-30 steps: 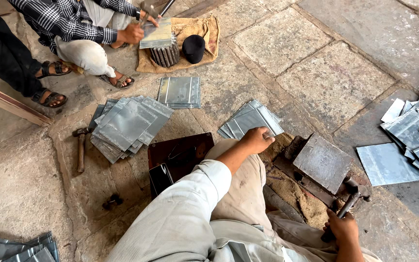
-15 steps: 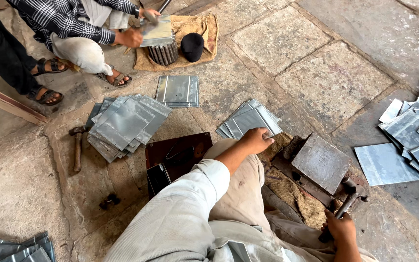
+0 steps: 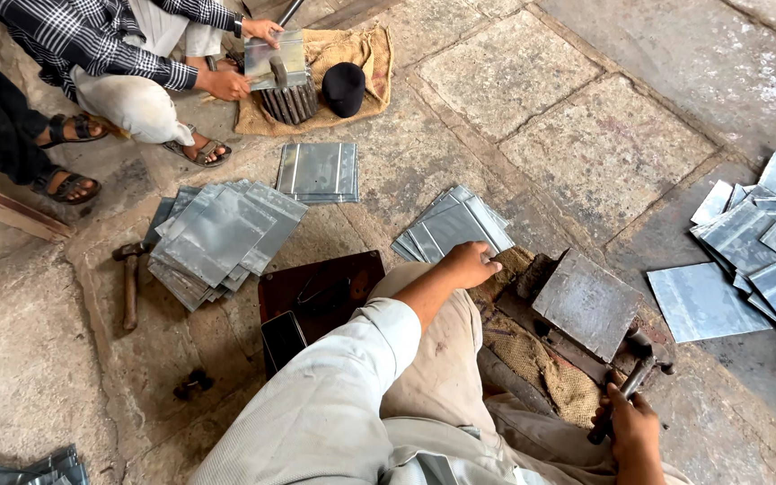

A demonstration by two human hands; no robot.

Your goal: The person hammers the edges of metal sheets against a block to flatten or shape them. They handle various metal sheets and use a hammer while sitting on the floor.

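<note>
Left hand (image 3: 467, 266) down on the near edge of a small fanned stack of galvanised metal sheets (image 3: 453, 224) on the stone floor (image 3: 586, 135), fingers curled over the top sheet's corner; whether pinched or merely resting, cannot tell. Right hand (image 3: 630, 429) wrapped tight round the handle of a hammer (image 3: 626, 386), head close beside a dark square iron block (image 3: 587, 303) set on burlap. Sheets likely thin, light and springy, slick-faced, sharp along the cut edges; best taken flat at a corner or mid-edge, thumb on top, peeling one off the fan. Larger pile of sheets (image 3: 217, 238) to the left, more (image 3: 756, 242) at far right, a second hammer (image 3: 127, 278) lying nearby. Rough paved flagstones, dusty, uneven. Another person (image 3: 127, 54) crouched beyond, working over a sack.
</note>
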